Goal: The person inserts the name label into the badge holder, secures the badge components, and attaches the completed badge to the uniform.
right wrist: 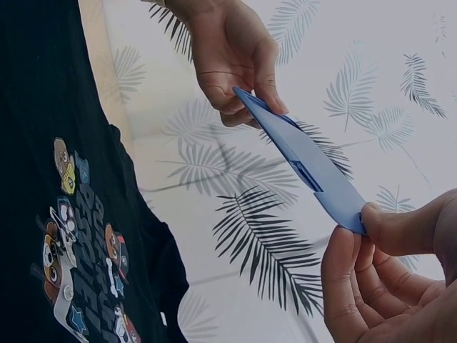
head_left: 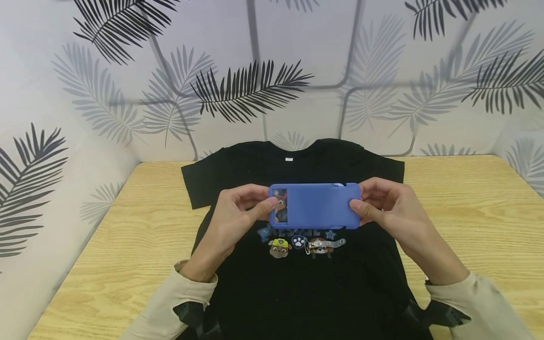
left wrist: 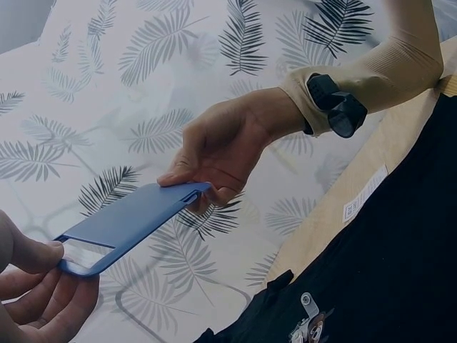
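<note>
A flat blue plastic badge holder (head_left: 318, 208) is held level above a black T-shirt (head_left: 297, 293). At its left end, beside a cut-out window, my left hand (head_left: 238, 212) pinches it between thumb and fingers. My right hand (head_left: 395, 212) grips the opposite end the same way. A notch shows in the holder's long edge in the right wrist view. On the shirt's print lies a badge clip (head_left: 340, 243) with a clear strap and metal parts, touched by neither hand. Through the window I see part of the shirt's cartoon print.
The T-shirt is spread on a light wooden table (head_left: 127, 255), collar toward the back. Behind it hangs a pale leaf-patterned backdrop (head_left: 272, 42). A white printed strip (left wrist: 365, 193) lies by the shirt's edge in the left wrist view.
</note>
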`<state>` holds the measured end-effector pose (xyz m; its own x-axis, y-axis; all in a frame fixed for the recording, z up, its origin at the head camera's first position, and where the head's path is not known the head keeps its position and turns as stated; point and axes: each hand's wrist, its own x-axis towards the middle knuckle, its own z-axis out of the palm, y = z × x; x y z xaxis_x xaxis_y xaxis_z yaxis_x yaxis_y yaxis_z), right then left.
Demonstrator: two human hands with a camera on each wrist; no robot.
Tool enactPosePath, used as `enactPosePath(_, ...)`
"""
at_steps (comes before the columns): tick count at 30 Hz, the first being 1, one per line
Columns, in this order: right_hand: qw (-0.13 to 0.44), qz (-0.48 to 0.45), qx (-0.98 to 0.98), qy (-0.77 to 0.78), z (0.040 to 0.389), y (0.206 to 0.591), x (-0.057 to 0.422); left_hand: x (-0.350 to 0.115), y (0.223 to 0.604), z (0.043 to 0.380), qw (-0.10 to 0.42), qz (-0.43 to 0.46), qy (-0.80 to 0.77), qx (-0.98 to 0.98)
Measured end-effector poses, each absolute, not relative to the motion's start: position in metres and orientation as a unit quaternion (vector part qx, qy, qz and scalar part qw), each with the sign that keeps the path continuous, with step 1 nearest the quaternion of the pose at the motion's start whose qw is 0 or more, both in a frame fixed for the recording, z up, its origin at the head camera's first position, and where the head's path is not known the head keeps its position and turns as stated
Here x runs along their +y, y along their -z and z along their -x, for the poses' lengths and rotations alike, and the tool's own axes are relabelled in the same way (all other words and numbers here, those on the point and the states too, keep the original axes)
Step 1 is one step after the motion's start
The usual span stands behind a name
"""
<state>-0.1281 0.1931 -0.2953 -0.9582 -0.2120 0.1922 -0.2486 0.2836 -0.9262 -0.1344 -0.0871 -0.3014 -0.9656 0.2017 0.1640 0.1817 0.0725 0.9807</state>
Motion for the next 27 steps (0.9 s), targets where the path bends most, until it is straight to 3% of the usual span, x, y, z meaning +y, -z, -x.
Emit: enactPosePath(27,0.013,-0.127,-0.797,-0.59,0.1278,0.2919,0.1957,-0.0857,0.3021,0.1379,0.008,-0.114,-0.662,0.741)
